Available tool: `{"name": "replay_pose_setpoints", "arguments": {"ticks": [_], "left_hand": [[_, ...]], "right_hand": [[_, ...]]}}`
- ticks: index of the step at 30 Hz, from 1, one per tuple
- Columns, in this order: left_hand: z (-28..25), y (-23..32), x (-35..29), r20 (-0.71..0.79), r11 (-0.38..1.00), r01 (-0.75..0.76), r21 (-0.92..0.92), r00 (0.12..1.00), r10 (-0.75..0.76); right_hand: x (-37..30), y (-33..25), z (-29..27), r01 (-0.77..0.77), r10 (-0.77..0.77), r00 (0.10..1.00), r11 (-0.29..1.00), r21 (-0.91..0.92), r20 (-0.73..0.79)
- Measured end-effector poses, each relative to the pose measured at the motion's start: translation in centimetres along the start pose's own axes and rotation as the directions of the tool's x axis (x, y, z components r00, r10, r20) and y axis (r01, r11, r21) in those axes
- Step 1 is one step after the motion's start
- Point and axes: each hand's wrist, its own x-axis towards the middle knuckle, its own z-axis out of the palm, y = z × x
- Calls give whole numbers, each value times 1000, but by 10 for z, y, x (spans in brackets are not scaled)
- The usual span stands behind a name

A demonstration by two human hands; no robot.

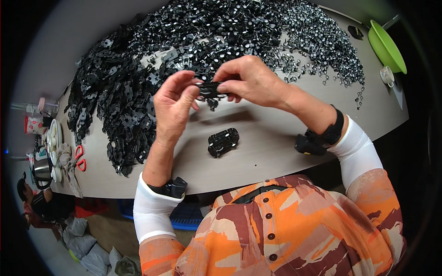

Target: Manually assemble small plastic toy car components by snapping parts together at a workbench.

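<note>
Grey table [281, 133] heaped with small black parts [122, 108]
Head view: left hand [174, 103] and right hand [252, 80] pinch a black plastic piece [208, 90] above it, at opposite ends, presumably for steadiness; another black assembly [223, 142] lies apart, below

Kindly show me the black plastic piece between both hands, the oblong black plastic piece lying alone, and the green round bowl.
Held black plastic piece [208, 89]: head view, its middle.
Lone oblong black plastic piece [223, 142]: head view, upper face.
Green round bowl [386, 47]: head view, its wall.
</note>
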Motion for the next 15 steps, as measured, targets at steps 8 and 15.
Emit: {"name": "replay_pose_setpoints", "arguments": {"ticks": [8,15], "left_hand": [[-36,5,12,-14,757,-92,647,991,132],[-56,35,-6,6,598,1,802,1000,-9]], "right_hand": [[-9,13,-4,89,37,969,867,-491,242],[25,23,22,600,-462,793,485,-636,396]]}}
